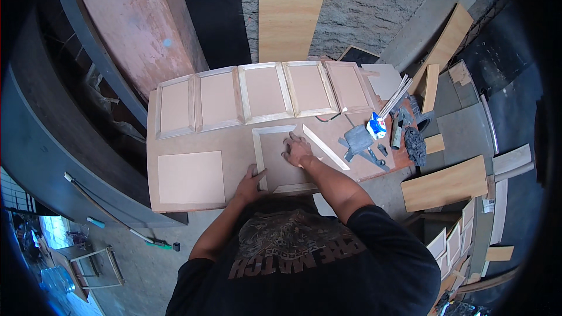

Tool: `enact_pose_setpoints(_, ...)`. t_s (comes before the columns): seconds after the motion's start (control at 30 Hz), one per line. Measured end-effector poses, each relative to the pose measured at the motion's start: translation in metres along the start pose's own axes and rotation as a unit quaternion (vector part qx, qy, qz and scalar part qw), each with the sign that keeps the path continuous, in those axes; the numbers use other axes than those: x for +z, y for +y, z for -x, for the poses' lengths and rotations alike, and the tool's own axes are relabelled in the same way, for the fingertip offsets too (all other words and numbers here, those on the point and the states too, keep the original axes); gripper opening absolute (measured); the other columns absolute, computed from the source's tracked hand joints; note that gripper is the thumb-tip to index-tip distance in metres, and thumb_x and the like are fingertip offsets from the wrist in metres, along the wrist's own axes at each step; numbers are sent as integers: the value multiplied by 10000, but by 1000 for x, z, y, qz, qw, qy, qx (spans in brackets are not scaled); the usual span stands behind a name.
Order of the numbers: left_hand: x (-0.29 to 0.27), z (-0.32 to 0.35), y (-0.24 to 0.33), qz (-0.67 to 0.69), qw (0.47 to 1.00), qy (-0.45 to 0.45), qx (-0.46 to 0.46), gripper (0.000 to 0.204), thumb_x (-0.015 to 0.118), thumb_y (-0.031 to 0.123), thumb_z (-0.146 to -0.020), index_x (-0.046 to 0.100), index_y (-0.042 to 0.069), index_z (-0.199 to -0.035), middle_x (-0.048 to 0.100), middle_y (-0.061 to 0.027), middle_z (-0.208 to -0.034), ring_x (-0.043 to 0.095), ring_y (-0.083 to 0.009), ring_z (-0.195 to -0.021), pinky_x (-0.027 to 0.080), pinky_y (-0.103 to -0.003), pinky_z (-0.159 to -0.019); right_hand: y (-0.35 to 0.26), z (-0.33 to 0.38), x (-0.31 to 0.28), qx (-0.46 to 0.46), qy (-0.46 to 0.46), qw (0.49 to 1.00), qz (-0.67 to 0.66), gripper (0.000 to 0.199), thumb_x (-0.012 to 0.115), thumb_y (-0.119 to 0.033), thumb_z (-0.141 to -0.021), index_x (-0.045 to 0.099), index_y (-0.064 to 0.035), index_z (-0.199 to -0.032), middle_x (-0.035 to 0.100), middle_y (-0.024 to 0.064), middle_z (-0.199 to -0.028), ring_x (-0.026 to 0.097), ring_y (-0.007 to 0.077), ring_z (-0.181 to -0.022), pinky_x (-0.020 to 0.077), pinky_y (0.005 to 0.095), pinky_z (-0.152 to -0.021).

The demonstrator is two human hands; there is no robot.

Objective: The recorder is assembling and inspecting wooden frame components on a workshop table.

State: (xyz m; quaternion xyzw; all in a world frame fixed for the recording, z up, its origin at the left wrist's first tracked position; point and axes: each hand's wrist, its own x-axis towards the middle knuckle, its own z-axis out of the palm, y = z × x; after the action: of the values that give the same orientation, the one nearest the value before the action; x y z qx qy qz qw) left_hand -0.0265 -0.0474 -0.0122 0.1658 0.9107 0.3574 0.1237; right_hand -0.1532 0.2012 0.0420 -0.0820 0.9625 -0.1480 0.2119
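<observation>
- Head view: apparent step, fitting a wooden frame (257, 151) on the table (237, 146); the next move likely calls for seating the slanted loose strip (326, 148) along its right side.
- Left hand (250, 184): curled at the frame's lower left corner; whether it grips cannot be told.
- Right hand (299, 151): palm down inside, fingers parted, nothing visibly held.

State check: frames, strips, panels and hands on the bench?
Pale wooden partial frame: right side open.
Loose pale wooden strip: lying aslant at the frame's right.
Five rectangular wood-framed panels: flat in a row.
Beige rectangular panel: flat, unframed.
Left bare hand: touching the frame's left strip.
Right bare hand: fingers bent, near the frame's top strip.
</observation>
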Motion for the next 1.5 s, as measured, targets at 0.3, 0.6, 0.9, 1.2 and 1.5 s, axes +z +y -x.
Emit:
enact_pose_setpoints(0.3, 0, -2, 0, 33, 998, -41, -44, 973, 921, 329, -706, 506, 226, -1579, 310, -199, -1626, 560, -396, -1358, 497, -432, -1146, 3, -4, 2, 10, -13, 1000, 13, 605, 748, -414, -900, 576, -220, -1447, 297, 128, -1734, 354, 439, -1523, 380, 553, -1213)
enact_pose_setpoints(0.6, 2, -1, -1, 34, 998, -33, -42, 988, 925, 341, -705, 494, 243, -1589, 293, -199, -1650, 538, -405, -1385, 480, -434, -1169, 5, -6, 3, 1, -6, 1000, 14, 596, 755, -412, -888, 584, -211, -1422, 309, 143, -1726, 365, 437, -1515, 401, 553, -1200)
enact_pose_setpoints(0.9, 2, -1, -3, 43, 998, -35, -33, 976, 919, 338, -710, 502, 229, -1586, 301, -211, -1635, 512, -403, -1410, 467, -429, -1183, 9, -6, 6, -11, 5, 1000, 5, 584, 762, -403, -877, 589, -221, -1405, 310, 155, -1724, 370, 462, -1503, 402, 552, -1200)
enact_pose_setpoints(1.2, 0, 0, 2, -3, 1000, -16, -15, 979, 920, 326, -707, 503, 226, -1587, 304, -182, -1631, 528, -384, -1390, 469, -418, -1180, 8, -5, 5, -7, -1, 1000, 5, 590, 764, -401, -881, 587, -206, -1409, 307, 158, -1724, 372, 458, -1500, 396, 532, -1211)
enact_pose_setpoints(1.5, 3, 0, -1, 17, 999, -21, -30, 971, 921, 313, -712, 502, 246, -1586, 299, -195, -1641, 495, -396, -1426, 460, -419, -1189, 12, -5, 6, -20, -2, 1000, 7, 608, 762, -391, -887, 582, -207, -1437, 312, 190, -1715, 392, 462, -1483, 381, 528, -1220)
